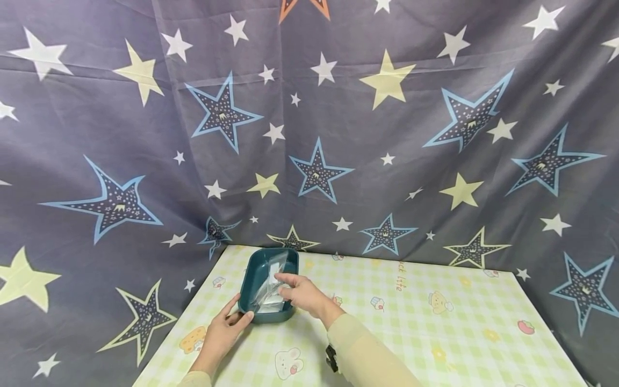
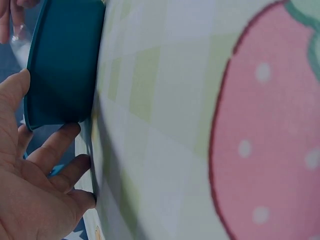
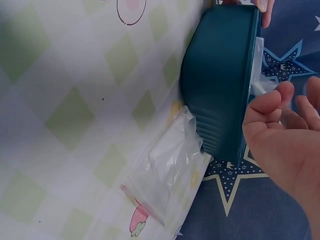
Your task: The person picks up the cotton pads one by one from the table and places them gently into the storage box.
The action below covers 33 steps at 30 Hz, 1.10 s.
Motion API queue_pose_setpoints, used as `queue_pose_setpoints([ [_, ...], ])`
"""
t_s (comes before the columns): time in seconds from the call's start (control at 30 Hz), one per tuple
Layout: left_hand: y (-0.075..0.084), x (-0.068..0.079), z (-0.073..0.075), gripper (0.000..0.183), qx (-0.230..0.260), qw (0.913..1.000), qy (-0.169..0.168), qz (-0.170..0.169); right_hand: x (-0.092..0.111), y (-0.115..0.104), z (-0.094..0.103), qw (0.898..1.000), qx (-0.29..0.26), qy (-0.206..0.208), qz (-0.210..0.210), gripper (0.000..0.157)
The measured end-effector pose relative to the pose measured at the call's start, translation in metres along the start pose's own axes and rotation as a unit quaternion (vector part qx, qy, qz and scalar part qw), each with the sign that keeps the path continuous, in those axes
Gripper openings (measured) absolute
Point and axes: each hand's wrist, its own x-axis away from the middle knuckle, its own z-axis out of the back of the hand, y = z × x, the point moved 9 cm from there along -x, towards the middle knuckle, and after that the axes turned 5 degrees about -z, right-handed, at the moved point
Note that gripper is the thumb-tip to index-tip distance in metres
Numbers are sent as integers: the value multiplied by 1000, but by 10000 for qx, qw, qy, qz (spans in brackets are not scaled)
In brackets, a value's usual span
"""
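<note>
A dark teal rectangular box (image 1: 274, 318) stands on the table with its open top up. At its near left corner my left hand (image 1: 222, 334) holds it, the thumb at the rim and the fingers spread around the corner. Inside the box lies a clear plastic bag (image 1: 266, 294) with whitish contents that I cannot make out. My right hand (image 1: 309, 296) is over the box's right side and pinches the clear plastic between thumb and forefinger. In the right wrist view, another clear zip bag (image 3: 167, 157) with a red seal line lies on the table against the box.
A checked tablecloth (image 1: 387, 333) with printed cartoon figures covers the table. Behind and at both sides hangs a dark cloth (image 1: 338, 118) with stars, close to the table's far edge. The box stands near the table's back left corner.
</note>
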Motion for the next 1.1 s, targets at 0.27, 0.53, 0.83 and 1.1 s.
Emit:
queue_pose_setpoints([
  [0.27,4,1,0,84,52,10000,-45,-22,0,2,0,10000,-6,4,-66,45],
  [0.53,0,0,0,85,62,10000,-39,-11,0,3,0,9996,253,50,83,47],
  [0.83,-4,-1,-2,84,101,9999,-19,10,1,-2,-8,9795,1965,193,397,51],
  [1.1,1,1,0,84,44,10000,-1,-85,1,-6,-10,9626,2672,339,294,57],
])
